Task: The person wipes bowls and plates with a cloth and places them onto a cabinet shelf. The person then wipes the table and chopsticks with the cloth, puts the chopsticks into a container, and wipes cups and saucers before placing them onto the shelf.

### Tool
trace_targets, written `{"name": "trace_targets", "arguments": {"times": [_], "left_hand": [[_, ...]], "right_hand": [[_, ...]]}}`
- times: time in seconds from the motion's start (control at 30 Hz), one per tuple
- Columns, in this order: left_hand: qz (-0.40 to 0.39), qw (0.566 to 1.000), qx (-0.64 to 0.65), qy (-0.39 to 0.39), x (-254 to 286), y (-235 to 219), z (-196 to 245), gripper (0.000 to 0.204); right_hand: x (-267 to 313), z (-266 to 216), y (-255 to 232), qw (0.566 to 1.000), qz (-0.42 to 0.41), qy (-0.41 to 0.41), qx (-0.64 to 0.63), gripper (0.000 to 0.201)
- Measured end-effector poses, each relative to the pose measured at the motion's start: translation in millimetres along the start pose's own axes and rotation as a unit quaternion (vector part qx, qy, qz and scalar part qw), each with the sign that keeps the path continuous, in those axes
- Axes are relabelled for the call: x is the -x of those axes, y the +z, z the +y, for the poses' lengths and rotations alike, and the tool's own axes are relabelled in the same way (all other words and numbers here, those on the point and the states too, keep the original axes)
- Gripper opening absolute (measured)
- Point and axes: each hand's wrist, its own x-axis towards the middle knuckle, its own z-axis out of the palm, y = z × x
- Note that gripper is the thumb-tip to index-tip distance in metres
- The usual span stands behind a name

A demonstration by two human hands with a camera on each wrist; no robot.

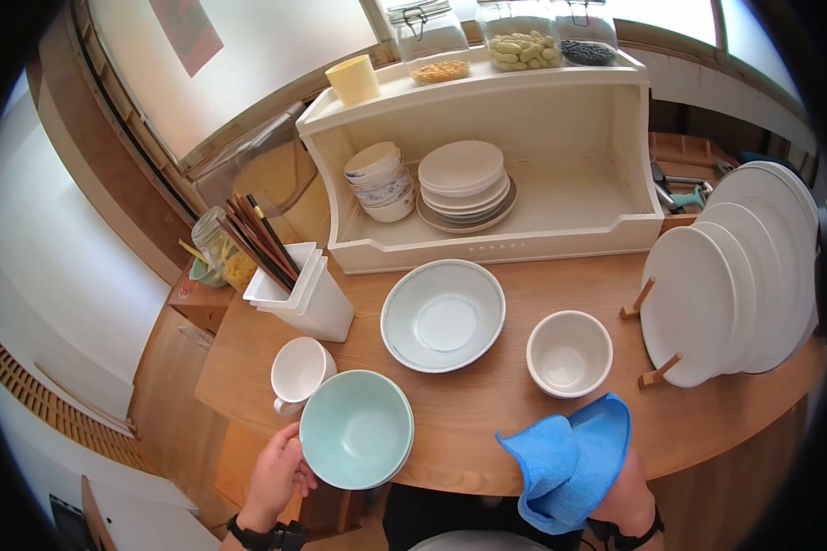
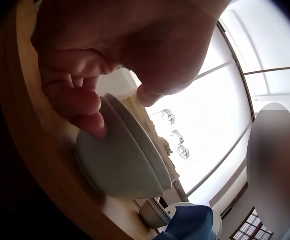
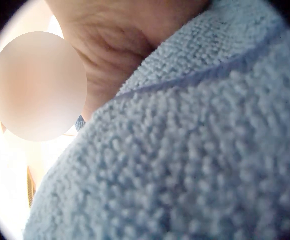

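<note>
Two stacked pale green bowls are at the front left of the wooden table, close to its edge. Beside them is my left hand, its fingertips at the bowls' outer side. In the left wrist view the fingers meet the lower bowl's outside, while the thumb stands apart from the rim. A blue cloth is held by my right hand near the front right edge; folds of it hide most of the fingers. Its looped weave fills much of the right wrist view.
A white mug stands behind the green bowls. Farther back are a wide white bowl and a small cream bowl. Plates stand in a wooden rack at right. A chopstick holder and a cream shelf line the back.
</note>
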Motion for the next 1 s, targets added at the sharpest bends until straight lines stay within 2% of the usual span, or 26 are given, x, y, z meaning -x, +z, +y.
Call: {"name": "trace_targets", "arguments": {"times": [0.13, 0.2, 0.3, 0.43, 0.5, 0.57, 0.63, 0.73, 0.83, 0.9, 0.97, 1.0], "left_hand": [[-0.063, 0.997, -0.034, -0.013, -19.0, 6.5, 0.4, 0.043], [-0.083, 0.995, -0.043, -0.045, -23.7, 7.3, 2.9, 0.036], [-0.083, 0.994, -0.063, -0.019, -20.1, 11.9, 3.6, 0.031], [-0.089, 0.993, -0.071, -0.023, -11.6, 17.7, 12.3, 0.034], [-0.029, 0.999, -0.037, 0.013, -2.1, 28.5, 22.0, 0.033], [-0.038, 0.999, -0.028, 0.009, -0.6, 28.7, 33.7, 0.036], [-0.027, 0.994, -0.002, 0.102, -6.2, 38.5, 52.9, 0.038], [-0.039, 0.986, -0.027, 0.162, -35.6, 57.4, 79.1, 0.041], [-0.066, 0.981, -0.072, 0.17, -62.1, 88.1, 116.2, 0.04], [-0.115, 0.976, -0.145, 0.114, -82.5, 100.3, 129.0, 0.036], [-0.116, 0.974, -0.157, 0.113, -100.7, 114.5, 131.3, 0.034], [-0.114, 0.972, -0.173, 0.108, -108.3, 119.3, 131.0, 0.032]], "right_hand": [[-5.0, -10.6, -3.2, 1.0, 0.017, 0.013, 0.022, 0.04], [-2.3, -7.4, -2.9, 0.999, 0.03, 0.005, 0.023, 0.04], [0.8, -5.0, -3.1, 0.999, 0.035, -0.005, 0.031, 0.041], [-0.7, -6.7, -6.8, 0.999, 0.035, -0.006, 0.03, 0.04], [1.6, -2.9, -4.2, 0.998, 0.044, -0.014, 0.033, 0.04], [4.3, 0.8, -2.8, 0.998, 0.05, -0.023, 0.035, 0.039], [5.4, 2.5, -1.8, 0.999, 0.04, -0.02, 0.024, 0.038], [4.7, 0.8, -4.3, 0.999, 0.032, -0.014, 0.019, 0.038], [5.5, 1.6, -5.6, 0.999, 0.041, -0.027, 0.02, 0.039], [5.7, 5.1, -0.8, 0.997, 0.059, -0.041, 0.025, 0.035], [6.2, 5.2, -2.2, 0.995, 0.076, -0.054, 0.028, 0.031], [7.0, 3.6, -4.6, 0.997, 0.06, -0.039, 0.019, 0.036]]}}
